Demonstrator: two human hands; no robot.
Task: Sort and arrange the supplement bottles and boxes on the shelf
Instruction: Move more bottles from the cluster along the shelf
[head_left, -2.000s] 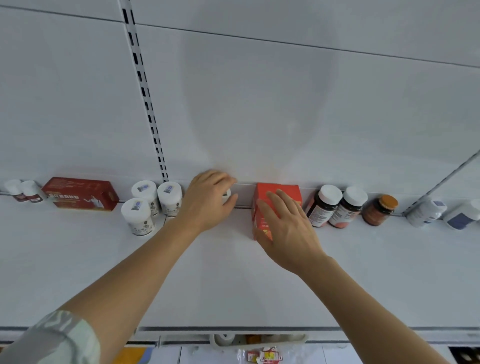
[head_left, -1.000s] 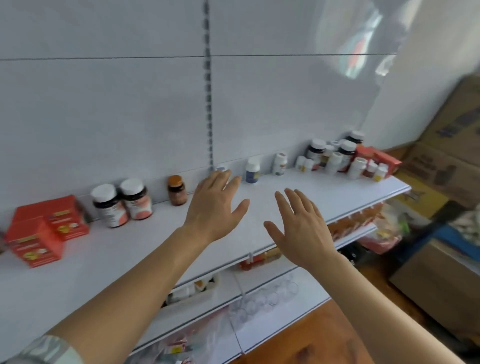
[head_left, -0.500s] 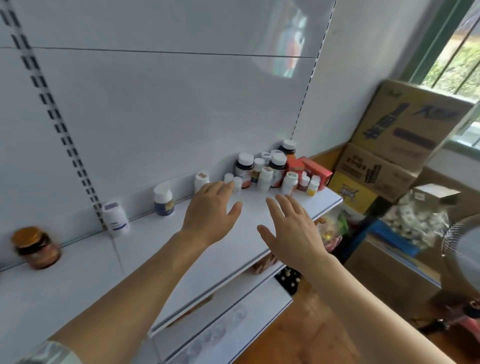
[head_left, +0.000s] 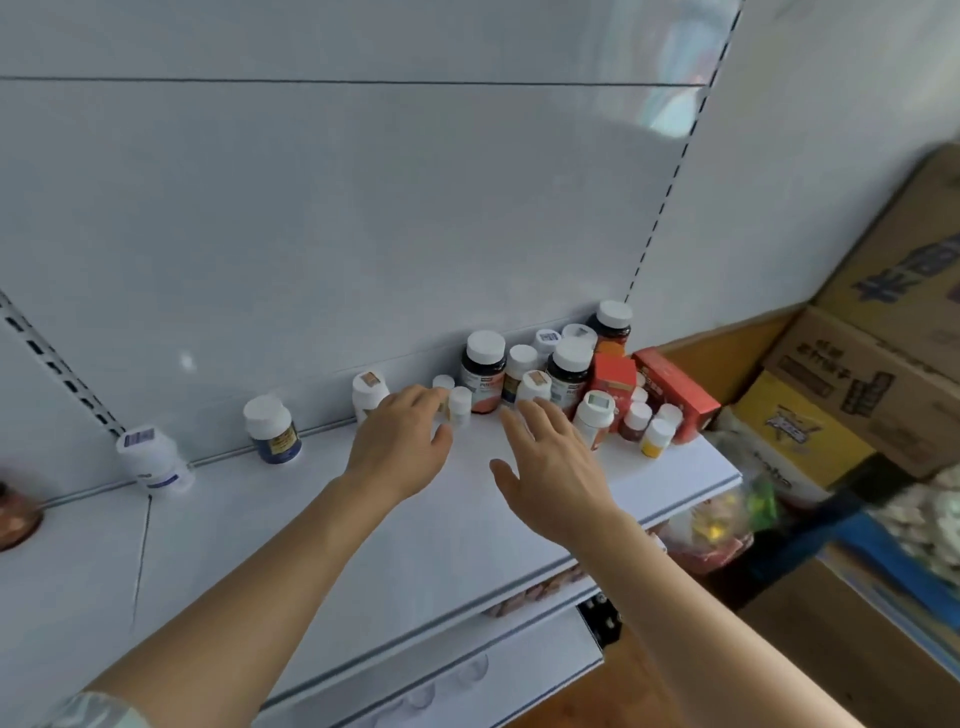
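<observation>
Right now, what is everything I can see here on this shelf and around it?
shelf: one, white, runs left to right.
dark bottles with white caps: three, in the cluster at the right end.
small white bottles: several, in and before that cluster; exact count unclear.
red boxes: two, right end of the cluster.
blue-labelled bottle: one, white cap, against the back.
white bottle: one, tilted, further left.
amber bottle: one, cut off at the left edge.
cardboard boxes: several, brown and yellow, stacked at right.
left hand: fingers at the small white bottles.
right hand: open, before the cluster.
</observation>
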